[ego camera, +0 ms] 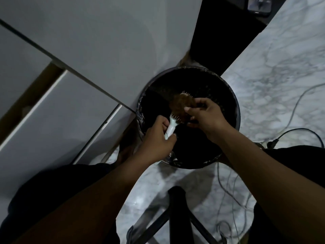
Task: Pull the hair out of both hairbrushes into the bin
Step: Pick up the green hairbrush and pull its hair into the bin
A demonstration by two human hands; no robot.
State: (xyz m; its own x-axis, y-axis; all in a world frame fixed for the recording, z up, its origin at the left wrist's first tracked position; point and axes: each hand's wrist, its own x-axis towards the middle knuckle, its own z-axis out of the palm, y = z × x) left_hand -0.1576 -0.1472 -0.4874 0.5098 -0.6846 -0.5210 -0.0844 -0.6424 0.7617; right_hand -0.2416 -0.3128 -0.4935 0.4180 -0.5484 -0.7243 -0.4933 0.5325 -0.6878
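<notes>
A round black bin (235, 106) with a dark liner stands on the marble floor in front of me. Over its opening I hold a white hairbrush (171, 125) by the handle in my left hand (158, 140). The brush's bristles are matted with a brown clump of hair (181, 104). My right hand (205, 115) reaches in from the right, with its fingers pinching that clump at the brush head. A second hairbrush is not in view.
White cabinet doors (79, 67) fill the left and top. Grey cables (299, 106) and a black plug (271, 143) trail over the marble floor at the right. A black stool frame (177, 213) stands below the bin, between my legs.
</notes>
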